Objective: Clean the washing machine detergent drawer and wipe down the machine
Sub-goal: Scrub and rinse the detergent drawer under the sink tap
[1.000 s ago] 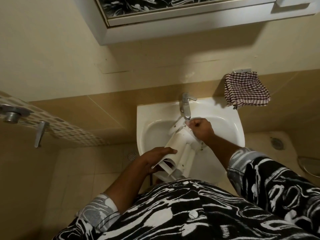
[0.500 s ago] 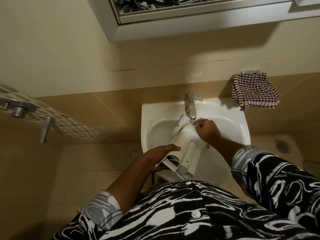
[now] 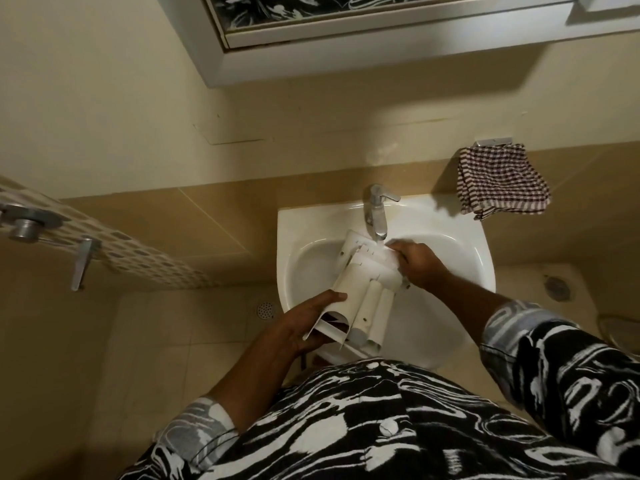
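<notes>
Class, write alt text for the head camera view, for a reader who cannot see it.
A person holds a white detergent drawer over a white sink, the left hand gripping its near end and the right hand gripping its far end beneath the tap. A checked cloth hangs on the wall beside the sink.

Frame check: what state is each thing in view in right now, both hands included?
detergent drawer: out of the machine, held tilted over the sink, far end under the tap.
tap: whether water is running cannot be told.
checked cloth: hanging crumpled from a wall holder, untouched.
left hand: grips the drawer's near end.
right hand: fingers curled at the drawer's far end; grip unclear.
</notes>
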